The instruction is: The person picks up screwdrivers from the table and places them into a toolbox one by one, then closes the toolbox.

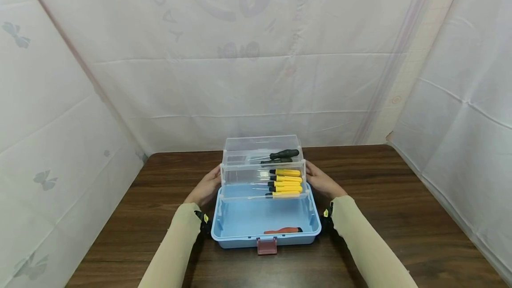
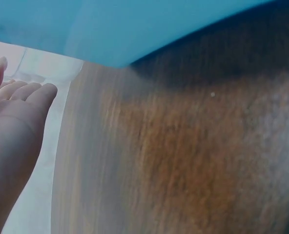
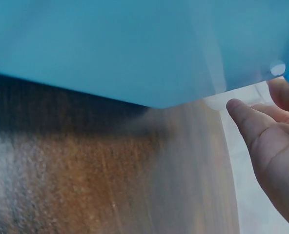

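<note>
A blue toolbox (image 1: 240, 219) stands open, its clear tiered trays (image 1: 244, 168) raised at the back. Several yellow-handled screwdrivers (image 1: 288, 179) lie in the lower tray, and black-handled screwdrivers (image 1: 285, 154) lie higher up. On the box floor rests a tool with a red handle (image 1: 284, 230). My left hand (image 1: 208, 186) is at the left side of the trays; my right hand (image 1: 322, 182) mirrors it on the right. Both wrist views show extended fingers (image 2: 34, 95) beside the clear plastic. The trays partly hide the fingertips in the head view, so exact contact is unclear.
A dark red latch (image 1: 266, 246) hangs from the box's front edge. The box stands on a dark wooden table (image 1: 164, 208). White patterned sheets (image 1: 200, 88) hang behind the table and along both sides.
</note>
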Tool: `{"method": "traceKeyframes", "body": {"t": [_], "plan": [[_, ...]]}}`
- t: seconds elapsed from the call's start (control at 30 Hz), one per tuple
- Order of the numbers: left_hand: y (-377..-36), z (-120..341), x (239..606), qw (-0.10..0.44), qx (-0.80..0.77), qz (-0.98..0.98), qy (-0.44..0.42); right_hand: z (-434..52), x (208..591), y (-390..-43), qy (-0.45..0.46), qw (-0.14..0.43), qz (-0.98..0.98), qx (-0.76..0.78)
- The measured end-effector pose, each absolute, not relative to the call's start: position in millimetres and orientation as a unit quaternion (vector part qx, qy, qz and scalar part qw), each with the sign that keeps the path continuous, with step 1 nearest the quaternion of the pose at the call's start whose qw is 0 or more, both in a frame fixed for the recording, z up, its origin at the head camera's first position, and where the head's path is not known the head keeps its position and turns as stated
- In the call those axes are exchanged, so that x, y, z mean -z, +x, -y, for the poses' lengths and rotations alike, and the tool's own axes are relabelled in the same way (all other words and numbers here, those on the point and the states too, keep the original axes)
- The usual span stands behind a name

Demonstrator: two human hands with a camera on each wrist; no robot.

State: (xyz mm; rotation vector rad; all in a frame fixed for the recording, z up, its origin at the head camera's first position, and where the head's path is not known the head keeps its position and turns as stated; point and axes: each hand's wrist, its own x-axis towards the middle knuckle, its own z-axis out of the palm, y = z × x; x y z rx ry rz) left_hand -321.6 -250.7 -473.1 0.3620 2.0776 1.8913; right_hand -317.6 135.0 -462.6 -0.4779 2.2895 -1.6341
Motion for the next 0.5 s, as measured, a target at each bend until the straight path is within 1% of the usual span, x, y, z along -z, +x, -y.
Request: {"method": "traceKeyframes", "body": {"t": [0.17, 0.5], "plan": [[-322.5, 250.1, 472.6, 0.149, -0.667, -0.716, 0.139, -134.8, 461.5, -317.5, -0.170, 0.127, -0.803, 0.557], [-323.1, 247.7, 467.5, 0.130, -0.663, -0.720, 0.155, -135.9, 456.5, -318.1, -0.144, 0.093, -0.825, 0.538]]}}
